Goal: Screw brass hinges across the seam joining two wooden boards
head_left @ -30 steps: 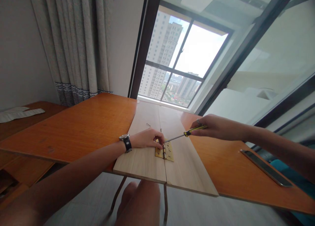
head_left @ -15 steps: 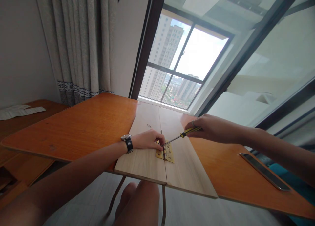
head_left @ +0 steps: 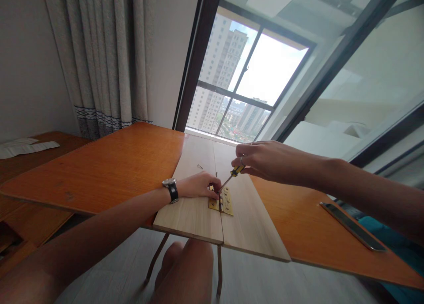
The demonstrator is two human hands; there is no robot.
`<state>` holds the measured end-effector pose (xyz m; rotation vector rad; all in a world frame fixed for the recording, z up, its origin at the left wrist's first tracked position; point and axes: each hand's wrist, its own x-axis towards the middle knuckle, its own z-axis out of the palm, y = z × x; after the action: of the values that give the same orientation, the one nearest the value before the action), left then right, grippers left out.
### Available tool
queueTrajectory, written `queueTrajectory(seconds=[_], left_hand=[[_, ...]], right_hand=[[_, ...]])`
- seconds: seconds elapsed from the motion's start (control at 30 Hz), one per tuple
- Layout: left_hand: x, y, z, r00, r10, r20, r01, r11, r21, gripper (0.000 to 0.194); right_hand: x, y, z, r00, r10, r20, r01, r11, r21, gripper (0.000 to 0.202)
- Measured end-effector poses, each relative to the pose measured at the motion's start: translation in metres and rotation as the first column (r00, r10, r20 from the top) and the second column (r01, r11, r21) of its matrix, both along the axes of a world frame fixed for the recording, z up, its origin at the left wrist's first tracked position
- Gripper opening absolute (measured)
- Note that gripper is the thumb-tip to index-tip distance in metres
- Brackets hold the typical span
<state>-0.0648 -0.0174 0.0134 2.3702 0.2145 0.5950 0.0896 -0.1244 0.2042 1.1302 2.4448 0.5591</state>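
Note:
Two pale wooden boards (head_left: 194, 218) lie side by side, with a brass hinge (head_left: 227, 203) across their seam. My left hand (head_left: 203, 185) rests on the left board, its thumb and fingers pinched at the hinge's upper part; what they pinch is too small to make out. My right hand (head_left: 250, 159) is closed around the yellow and black handle of a screwdriver (head_left: 237, 170). The screwdriver slants down to the left, its tip beside my left fingertips at the hinge. A small screw (head_left: 200, 166) lies on the left board beyond my left hand.
An orange wooden table (head_left: 99, 167) bears the boards. A dark flat device (head_left: 353, 227) lies near its right side. White strips (head_left: 29, 148) rest on brown furniture at the far left. Behind are a grey curtain (head_left: 112, 57) and a window.
My right hand has moved left and slightly up, closer to the hinge, and the screwdriver now stands steeper. My left hand has stayed nearly in place.

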Motion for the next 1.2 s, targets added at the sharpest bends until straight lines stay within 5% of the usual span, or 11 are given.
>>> queueTrajectory(seconds=[0.33, 0.67, 1.2], left_hand=[[-0.003, 0.000, 0.004, 1.000, -0.029, -0.012, 0.029, 1.000, 0.006, 0.008], [-0.014, 0.004, 0.003, 0.998, -0.030, -0.062, 0.038, 0.990, 0.137, 0.078], [-0.017, 0.001, 0.005, 0.990, -0.073, -0.119, 0.096, 0.974, 0.207, 0.080]], right_hand=[[0.004, 0.012, -0.006, 0.961, 0.034, -0.273, -0.093, 0.975, -0.204, 0.023], [0.003, 0.012, 0.001, 0.935, -0.105, -0.339, 0.003, 0.958, -0.287, 0.014], [0.008, 0.008, -0.003, 0.932, -0.077, -0.355, -0.017, 0.967, -0.255, 0.015]])
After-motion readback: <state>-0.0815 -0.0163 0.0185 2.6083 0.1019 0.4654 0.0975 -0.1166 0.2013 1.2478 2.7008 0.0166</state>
